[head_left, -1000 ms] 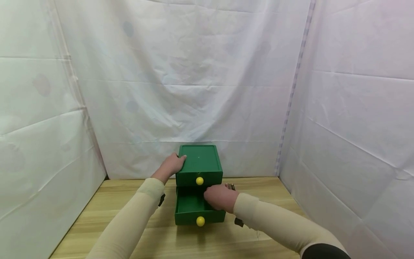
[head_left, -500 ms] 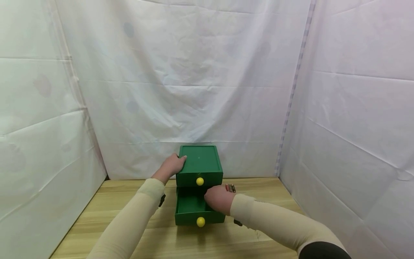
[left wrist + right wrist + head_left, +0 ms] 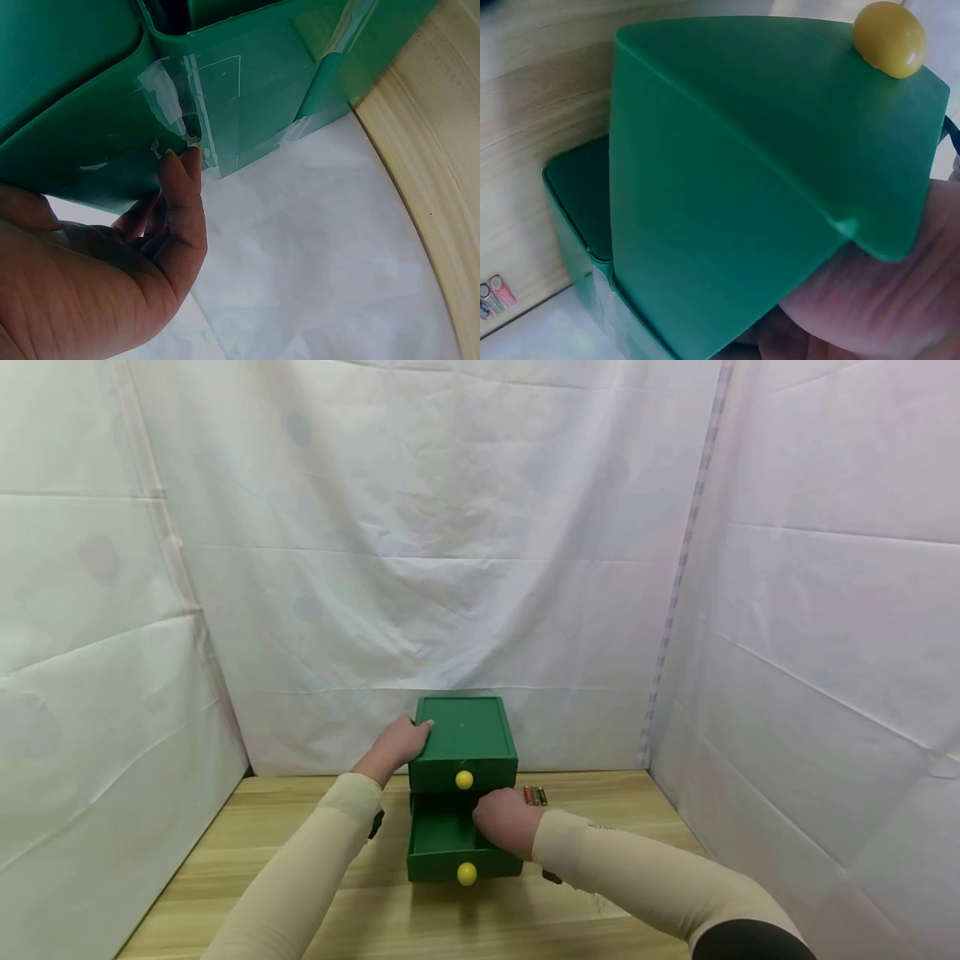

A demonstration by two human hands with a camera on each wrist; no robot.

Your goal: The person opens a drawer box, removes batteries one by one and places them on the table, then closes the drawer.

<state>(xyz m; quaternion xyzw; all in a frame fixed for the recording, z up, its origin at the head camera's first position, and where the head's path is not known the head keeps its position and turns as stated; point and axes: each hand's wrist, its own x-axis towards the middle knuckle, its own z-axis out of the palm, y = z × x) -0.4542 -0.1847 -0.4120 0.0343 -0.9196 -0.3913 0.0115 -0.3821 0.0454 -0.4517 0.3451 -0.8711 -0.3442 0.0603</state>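
A green two-drawer cabinet (image 3: 467, 727) with yellow knobs stands on the table, its upper drawer (image 3: 435, 774) pushed in. The lower drawer (image 3: 438, 837) is pulled out. My left hand (image 3: 397, 743) holds the cabinet's upper left edge, thumb over the top. Bent fingers (image 3: 184, 202) touch its taped side in the left wrist view. My right hand (image 3: 512, 822) reaches over the lower drawer's right wall and into the drawer. Its fingertips are hidden, and I cannot tell whether they hold anything. In the right wrist view the drawer wall (image 3: 705, 202) covers most of that hand.
Small red and dark cylinders that look like batteries (image 3: 536, 796) lie on the wooden table (image 3: 322, 827), right of the cabinet. A white sheet (image 3: 450, 568) hangs behind, with more white sheeting on both sides.
My right wrist has shifted slightly, so more of the small cylinders shows beyond it. My left hand and both drawers stay in place.
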